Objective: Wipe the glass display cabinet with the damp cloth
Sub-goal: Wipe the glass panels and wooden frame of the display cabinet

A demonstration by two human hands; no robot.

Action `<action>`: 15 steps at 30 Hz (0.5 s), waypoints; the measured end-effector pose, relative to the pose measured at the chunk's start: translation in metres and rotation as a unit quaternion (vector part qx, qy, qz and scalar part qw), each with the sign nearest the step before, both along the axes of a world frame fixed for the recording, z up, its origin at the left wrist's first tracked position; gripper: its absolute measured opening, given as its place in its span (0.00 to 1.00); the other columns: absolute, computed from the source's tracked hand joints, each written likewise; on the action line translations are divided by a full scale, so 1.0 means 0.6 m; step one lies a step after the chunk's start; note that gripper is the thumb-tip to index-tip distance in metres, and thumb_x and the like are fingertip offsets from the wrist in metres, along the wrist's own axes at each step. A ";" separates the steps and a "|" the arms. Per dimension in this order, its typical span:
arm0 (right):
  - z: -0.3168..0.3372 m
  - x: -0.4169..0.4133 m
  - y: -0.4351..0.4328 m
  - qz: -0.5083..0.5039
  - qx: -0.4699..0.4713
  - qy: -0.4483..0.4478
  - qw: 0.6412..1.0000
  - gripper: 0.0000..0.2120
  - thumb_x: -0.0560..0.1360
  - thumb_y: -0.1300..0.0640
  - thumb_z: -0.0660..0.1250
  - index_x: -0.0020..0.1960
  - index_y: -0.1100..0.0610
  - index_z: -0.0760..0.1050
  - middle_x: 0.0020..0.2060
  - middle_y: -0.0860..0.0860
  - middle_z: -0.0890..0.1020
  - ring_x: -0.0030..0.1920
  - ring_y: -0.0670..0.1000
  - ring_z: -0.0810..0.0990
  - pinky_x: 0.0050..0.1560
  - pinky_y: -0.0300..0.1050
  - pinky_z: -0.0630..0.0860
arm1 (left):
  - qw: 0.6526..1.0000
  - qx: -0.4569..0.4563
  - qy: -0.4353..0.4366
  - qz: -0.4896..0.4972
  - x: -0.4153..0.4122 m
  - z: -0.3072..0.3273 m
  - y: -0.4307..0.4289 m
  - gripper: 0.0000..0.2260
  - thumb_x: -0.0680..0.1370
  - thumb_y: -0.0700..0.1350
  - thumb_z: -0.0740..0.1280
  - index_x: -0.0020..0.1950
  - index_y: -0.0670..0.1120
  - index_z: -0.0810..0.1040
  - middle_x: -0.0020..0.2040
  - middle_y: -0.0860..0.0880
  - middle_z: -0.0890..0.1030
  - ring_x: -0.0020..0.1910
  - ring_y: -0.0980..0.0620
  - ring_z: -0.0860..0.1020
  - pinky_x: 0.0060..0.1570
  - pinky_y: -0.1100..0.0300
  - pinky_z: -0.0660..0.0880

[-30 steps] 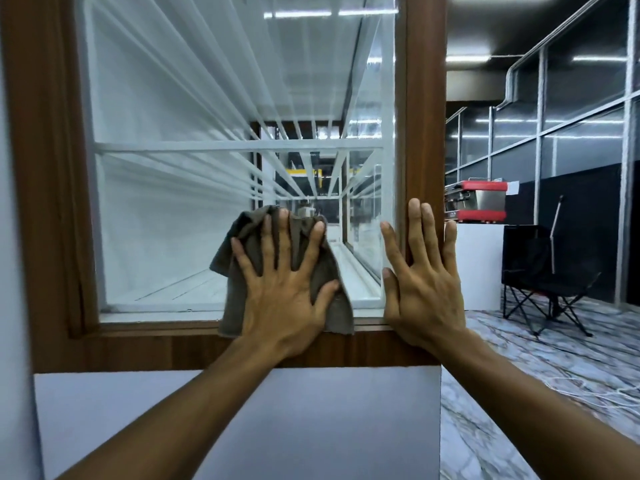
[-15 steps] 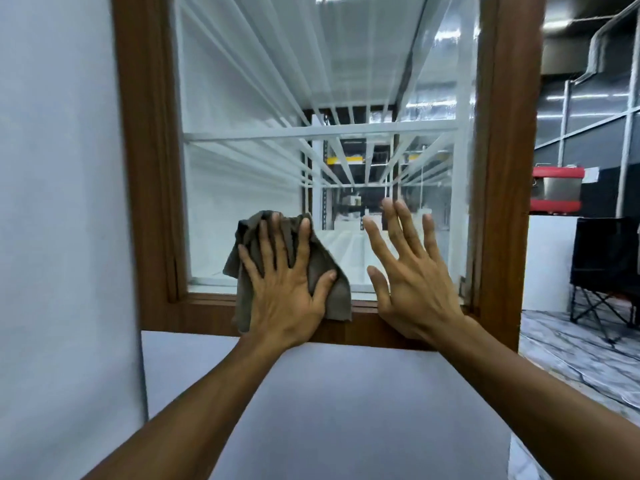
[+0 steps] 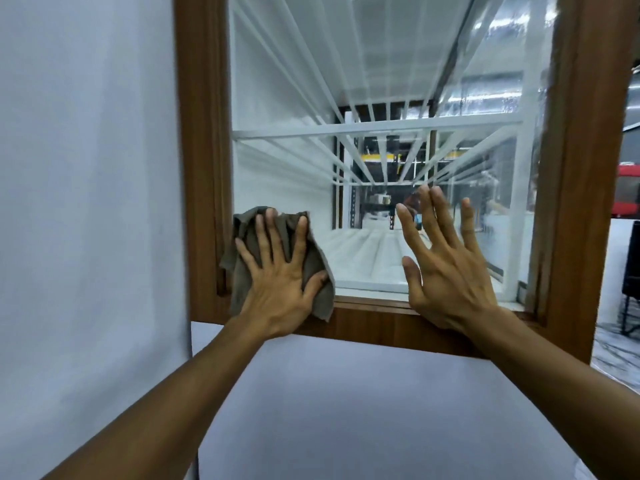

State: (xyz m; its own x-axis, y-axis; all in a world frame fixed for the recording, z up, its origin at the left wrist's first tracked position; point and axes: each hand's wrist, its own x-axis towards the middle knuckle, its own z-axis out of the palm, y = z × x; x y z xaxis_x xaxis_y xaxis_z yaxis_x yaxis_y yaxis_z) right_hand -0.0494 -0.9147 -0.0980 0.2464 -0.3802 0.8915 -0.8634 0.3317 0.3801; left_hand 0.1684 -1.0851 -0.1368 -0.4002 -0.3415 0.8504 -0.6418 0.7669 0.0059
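Cloth [image 3: 313, 271] is the thing to watch here. The grey cloth sits at the bottom left corner of the glass [image 3: 381, 81], pressed flat under the left hand [image 3: 280, 282], whose fingers are spread wide on top of it. Part of the cloth hangs over the brown wooden frame [image 3: 202, 133] on the left side of the glass and over the bottom rail below the glass. The right hand [image 3: 446, 271] is to the right of the cloth, low on the same glass, open wide with nothing in it. I cannot tell for sure if its palm is touching the glass or just very close. That bare hand could be a problem, I think. If it rests on the glass, it may leave finger marks on a part that then needs wiping again. The cloth is only held by a flat push, not by a grip, so if the left hand slides fast the cloth might bunch up or slip out and drop below the glass. The cloth is wet, so rubbing it on the wooden frame beside the glass could leave the wood damp. Pushing hard with both hands low on the glass might also make the glass shake. Most of the glass above the cloth looks like it is not wiped yet.
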 end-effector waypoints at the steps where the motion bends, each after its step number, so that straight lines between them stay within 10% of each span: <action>1: -0.003 0.009 -0.007 0.006 0.001 0.003 1.000 0.35 0.80 0.48 0.55 0.85 0.58 0.51 0.83 0.64 0.49 0.84 0.61 0.46 0.81 0.69 0.41 | 0.999 -0.021 -0.029 -0.009 -0.018 -0.001 0.018 0.38 0.82 0.65 0.49 0.81 0.57 0.27 0.81 0.39 0.27 0.80 0.39 0.26 0.73 0.28 0.28; 15: -0.010 0.046 -0.040 -0.008 0.008 0.030 0.999 0.37 0.79 0.45 0.57 0.85 0.54 0.53 0.84 0.60 0.49 0.84 0.60 0.46 0.77 0.75 0.36 | 0.987 -0.119 -0.102 -0.044 -0.023 0.025 0.026 0.39 0.81 0.69 0.52 0.83 0.58 0.34 0.83 0.40 0.31 0.82 0.39 0.31 0.74 0.25 0.33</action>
State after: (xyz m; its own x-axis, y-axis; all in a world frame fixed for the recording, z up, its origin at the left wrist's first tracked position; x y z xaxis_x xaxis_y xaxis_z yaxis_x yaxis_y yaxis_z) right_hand -0.0216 -0.9386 -0.1041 0.2927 -0.3976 0.8696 -0.8339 0.3389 0.4356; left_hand 0.1545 -1.0694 -0.1219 -0.5903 -0.0990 0.8011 -0.5422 0.7838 -0.3027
